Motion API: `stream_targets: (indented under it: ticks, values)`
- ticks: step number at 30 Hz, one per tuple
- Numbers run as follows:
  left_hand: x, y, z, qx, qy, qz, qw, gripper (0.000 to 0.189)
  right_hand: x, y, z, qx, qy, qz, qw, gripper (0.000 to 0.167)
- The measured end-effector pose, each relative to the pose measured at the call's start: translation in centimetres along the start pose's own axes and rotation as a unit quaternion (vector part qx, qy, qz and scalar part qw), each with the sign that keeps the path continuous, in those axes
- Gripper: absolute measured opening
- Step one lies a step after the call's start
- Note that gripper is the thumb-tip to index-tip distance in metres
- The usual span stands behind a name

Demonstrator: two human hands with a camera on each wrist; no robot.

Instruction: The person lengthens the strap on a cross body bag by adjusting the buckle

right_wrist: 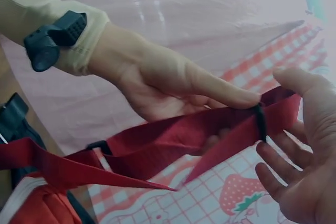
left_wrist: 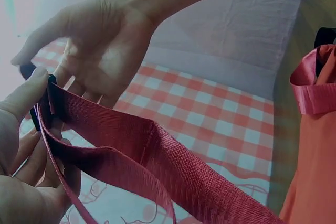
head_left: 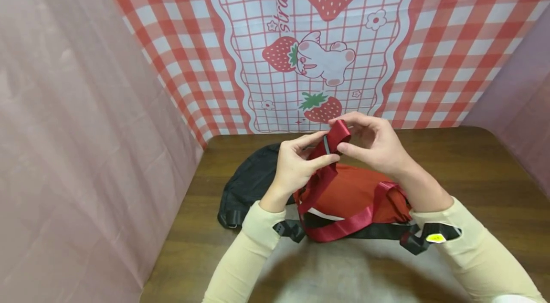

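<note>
A red webbing strap rises from a red-orange fabric bag on the table. Near its raised end, the strap passes through a narrow dark slider buckle and doubles into a loop. My left hand pinches the strap at the slider, thumb on the near side; its fingers are partly hidden behind the webbing. At the folded loop, my right hand holds the strap's edges between thumb and fingertips. In the left wrist view, two layers of strap hang apart below the slider.
Black fabric lies left of the red-orange bag, with another red strap loop in front. The wooden table meets a red-and-white checked cloth behind. A pink curtain hangs at the left.
</note>
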State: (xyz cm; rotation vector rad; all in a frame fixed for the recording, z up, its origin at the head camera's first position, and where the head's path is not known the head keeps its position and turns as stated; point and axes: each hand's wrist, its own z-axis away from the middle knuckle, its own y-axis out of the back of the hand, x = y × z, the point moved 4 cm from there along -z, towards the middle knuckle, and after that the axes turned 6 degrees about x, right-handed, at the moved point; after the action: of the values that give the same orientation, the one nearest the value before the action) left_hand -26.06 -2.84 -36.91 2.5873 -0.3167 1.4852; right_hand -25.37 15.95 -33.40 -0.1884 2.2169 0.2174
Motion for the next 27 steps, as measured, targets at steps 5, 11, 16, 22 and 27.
stream_targets:
  ticks: [5,11,16,22,27]
  values:
    - [0.0,-0.3,0.0,-0.005,0.002,0.014,0.9999,0.049,0.1,-0.1,0.1,0.031,0.002,0.006,0.9995,0.026]
    - [-0.1,-0.3,0.0,-0.004,0.002,0.027,0.9996,0.048,-0.1,0.1,0.0,0.118,0.026,-0.134,0.9837,0.028]
    - [0.1,-0.1,-0.2,0.007,0.004,0.026,0.9996,0.048,1.4,-0.2,0.7,0.08,0.005,-0.121,0.9894,0.044]
    - [0.6,0.3,-0.1,0.034,-0.018,0.008,0.9992,0.049,4.6,-1.1,2.4,-0.005,-0.029,-0.068,0.9972,0.047]
    - [1.0,0.0,-0.1,0.03,-0.058,-0.01,0.9978,0.049,5.8,-1.1,3.0,0.009,-0.009,-0.069,0.9976,0.048]
